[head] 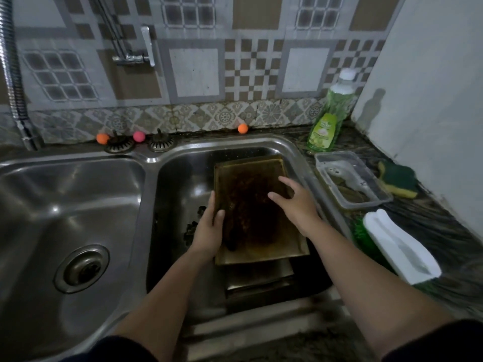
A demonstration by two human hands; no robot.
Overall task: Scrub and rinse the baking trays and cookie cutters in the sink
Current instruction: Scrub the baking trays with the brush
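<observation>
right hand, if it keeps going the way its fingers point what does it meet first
Probably the baking tray: the right hand hovers open, fingers aimed down-left at its browned floor. Whether the fingertips already touch it is unclear.

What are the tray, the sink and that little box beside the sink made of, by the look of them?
Tray: looks like metal, its thin raised rim dull and yellowed, the bottom coated with dark baked-on residue.
Sink: stainless steel, judging by its brushed grey sheen and bright reflections.
Box: clear plastic, probably; its contents and the counter show through the walls.

Two bare forearms, dark sleeves (pixel 431 343) at the frame's lower edge.
</observation>
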